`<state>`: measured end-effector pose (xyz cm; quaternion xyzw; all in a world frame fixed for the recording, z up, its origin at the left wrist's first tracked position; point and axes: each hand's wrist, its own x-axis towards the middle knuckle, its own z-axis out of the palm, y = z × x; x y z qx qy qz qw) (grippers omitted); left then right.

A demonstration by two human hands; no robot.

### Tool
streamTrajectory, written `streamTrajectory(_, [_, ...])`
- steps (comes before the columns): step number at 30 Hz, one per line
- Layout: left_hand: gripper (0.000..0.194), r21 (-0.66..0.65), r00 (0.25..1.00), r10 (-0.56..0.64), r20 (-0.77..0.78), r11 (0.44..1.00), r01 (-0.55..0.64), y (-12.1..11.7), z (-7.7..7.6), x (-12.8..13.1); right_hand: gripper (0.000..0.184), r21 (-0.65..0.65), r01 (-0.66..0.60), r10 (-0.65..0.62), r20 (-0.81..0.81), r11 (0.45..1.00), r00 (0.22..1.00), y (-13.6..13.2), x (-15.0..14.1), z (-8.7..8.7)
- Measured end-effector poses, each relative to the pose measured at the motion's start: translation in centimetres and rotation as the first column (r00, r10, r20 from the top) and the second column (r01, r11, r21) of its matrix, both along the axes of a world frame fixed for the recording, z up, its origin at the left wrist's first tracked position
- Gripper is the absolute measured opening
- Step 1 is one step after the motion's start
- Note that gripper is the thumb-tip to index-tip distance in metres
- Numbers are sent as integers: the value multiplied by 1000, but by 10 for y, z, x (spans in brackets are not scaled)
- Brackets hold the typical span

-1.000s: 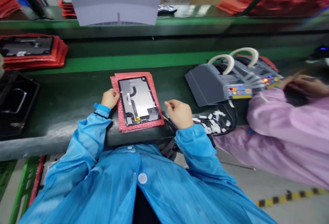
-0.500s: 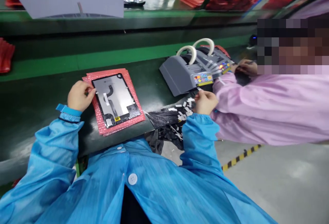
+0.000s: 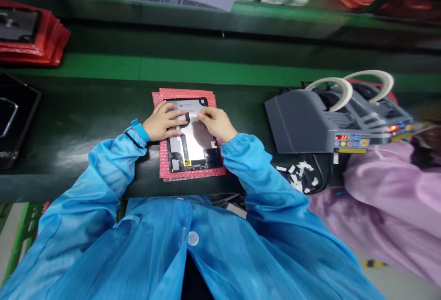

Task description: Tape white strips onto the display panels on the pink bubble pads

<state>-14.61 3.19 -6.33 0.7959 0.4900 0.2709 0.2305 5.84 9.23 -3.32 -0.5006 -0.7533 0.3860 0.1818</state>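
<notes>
A tablet screen panel (image 3: 191, 144), back side up with a dark flex cable and a yellow patch, lies on pink bubble-wrap bags (image 3: 222, 171). My left hand (image 3: 164, 121) rests on the panel's upper left with its fingers spread. Over the upper middle of the panel, my right hand (image 3: 217, 123) pinches a small white piece of tape (image 3: 193, 116) between thumb and forefinger. The tape's far end is at or near the top of the flex cable; I cannot tell whether it touches.
Two grey tape dispensers (image 3: 299, 121) with white tape rolls stand to the right. Cut tape scraps (image 3: 299, 176) lie in front of them. A co-worker's pink sleeve (image 3: 386, 185) is at far right. Red bags (image 3: 51, 38) are stacked at left, near a black panel (image 3: 17, 121).
My right hand has moved left from the tape dispenser to the panel, with a piece of tape. My left hand has gone from the panel's left edge onto its surface, fingers spread. The view has turned left.
</notes>
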Motion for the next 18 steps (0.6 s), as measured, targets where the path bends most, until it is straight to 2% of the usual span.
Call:
streamTrajectory(4, [41, 83, 986, -45, -161, 995, 59, 0, -8, -4, 19, 19, -37, 31, 252, 999, 967, 2, -14, 0])
streamTrajectory(7, [45, 130, 967, -50, -252, 988, 85, 1, -12, -5, 22, 26, -63, 49, 366, 998, 929, -1, -18, 5])
streamTrajectory(18, [60, 172, 952, -26, -306, 982, 82, 0, -11, -4, 28, 57, -125, 77, 524, 990, 848, -1, -27, 10])
